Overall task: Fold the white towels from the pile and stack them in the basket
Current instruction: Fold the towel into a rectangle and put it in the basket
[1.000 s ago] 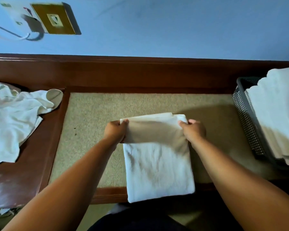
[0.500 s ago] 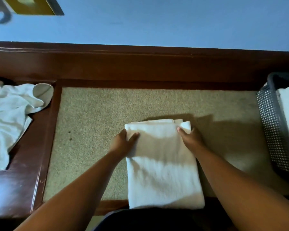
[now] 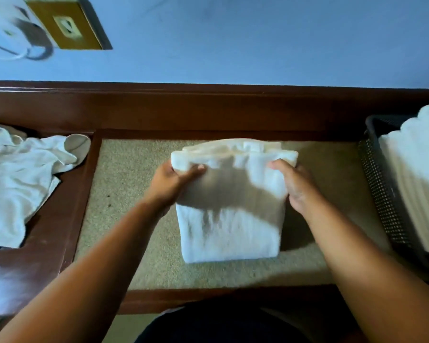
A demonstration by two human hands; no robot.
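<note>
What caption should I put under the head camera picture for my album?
Left hand and right hand grip a folded towel over the mat, between the pile and the basket.

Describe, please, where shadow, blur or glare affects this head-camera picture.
Head view: a dark shadow covers the upper half of the folded towel; head view, upper left: the wall socket is smeared by motion blur; head view, lower left: a pale sheen glares off the wooden surround.

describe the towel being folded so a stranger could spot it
Find the beige mat in the dark wooden frame. The folded towel sits mid-mat, its far end gripped by left hand and right hand. Unlike the crumpled pile and the basket stack, it alone is held.
</note>
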